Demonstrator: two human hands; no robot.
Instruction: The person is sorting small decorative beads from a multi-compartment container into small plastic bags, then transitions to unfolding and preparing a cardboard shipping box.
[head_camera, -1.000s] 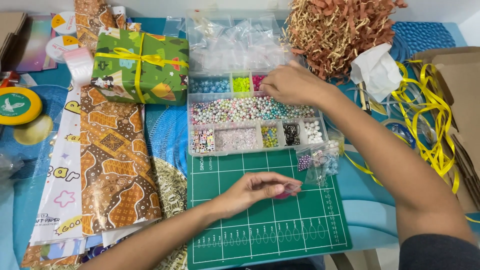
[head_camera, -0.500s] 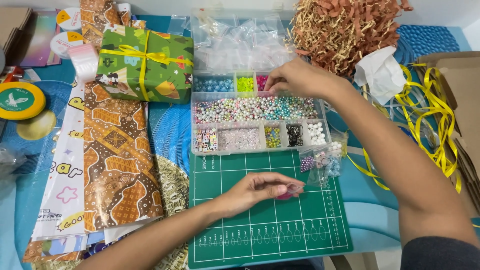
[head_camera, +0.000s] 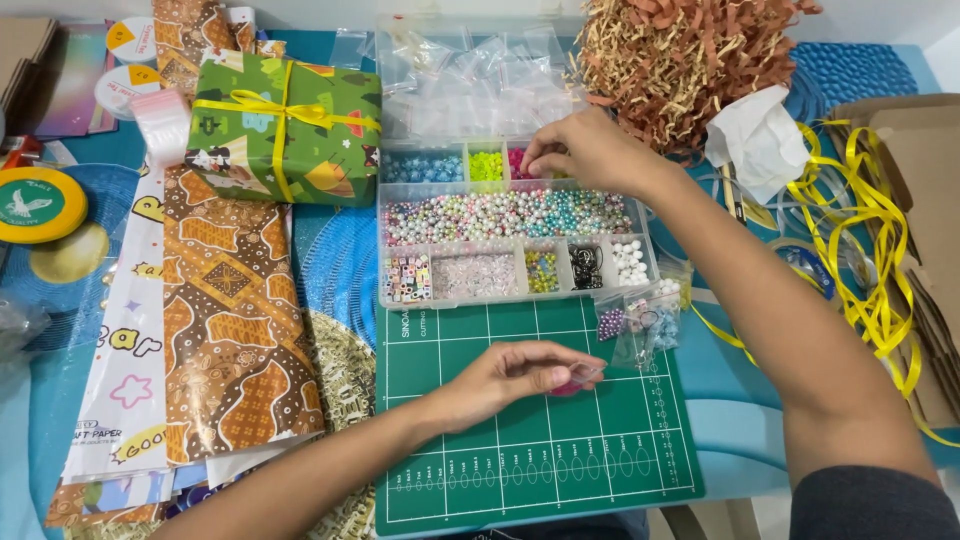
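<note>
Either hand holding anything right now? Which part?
Left hand pinches a small clear bag with pink contents by one end. Right hand has fingertips in the bead box's pink compartment; any grasp is hidden.

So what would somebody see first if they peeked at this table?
Probably the clear bead box in the middle, full of colourful beads, with the right hand reaching into its pink compartment. Below it, the left hand pinches something small and pink over the green cutting mat. A green gift box with yellow ribbon sits top left.

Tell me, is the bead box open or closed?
Open: the bead box shows bare beads, and the right hand reaches into a compartment.
</note>
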